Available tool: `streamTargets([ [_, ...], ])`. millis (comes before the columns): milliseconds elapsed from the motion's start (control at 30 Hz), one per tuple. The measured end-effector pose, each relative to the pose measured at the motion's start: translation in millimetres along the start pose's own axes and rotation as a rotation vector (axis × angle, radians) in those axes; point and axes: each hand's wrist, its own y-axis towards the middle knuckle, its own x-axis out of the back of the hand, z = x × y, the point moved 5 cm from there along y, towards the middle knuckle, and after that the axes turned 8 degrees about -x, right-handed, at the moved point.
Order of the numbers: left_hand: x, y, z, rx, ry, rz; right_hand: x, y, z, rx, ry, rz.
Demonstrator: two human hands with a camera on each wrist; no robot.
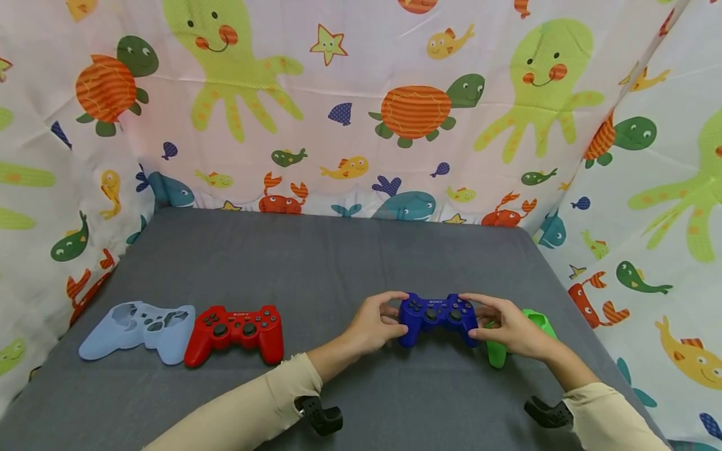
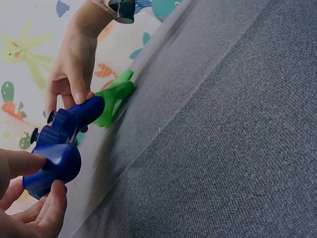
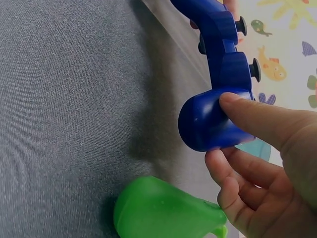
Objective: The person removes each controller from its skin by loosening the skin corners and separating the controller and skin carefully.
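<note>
A blue game controller with black thumbsticks is held up between both hands, clear of the grey cloth, as the gap and shadow beneath it in the right wrist view show. My left hand pinches its left grip with thumb and fingers. On the other end, my right hand pinches the right grip the same way, thumb on the near side. Under and behind the right hand lies a green silicone controller cover, partly hidden by that hand in the head view.
A red game controller lies on the left of the grey table, touching or close beside a light blue silicone cover. Curtains printed with sea animals stand behind and at both sides.
</note>
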Motion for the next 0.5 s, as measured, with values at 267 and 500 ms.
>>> streamTargets([
  [267, -4.9, 1.2, -4.0, 0.004, 0.0, 0.006, 5.2, -3.6, 1.5, 0.009, -0.005, 0.003],
  [500, -12.9, 0.2, -6.0, 0.013, 0.012, 0.021, 7.3, -10.1, -6.4, -0.016, 0.02, 0.021],
])
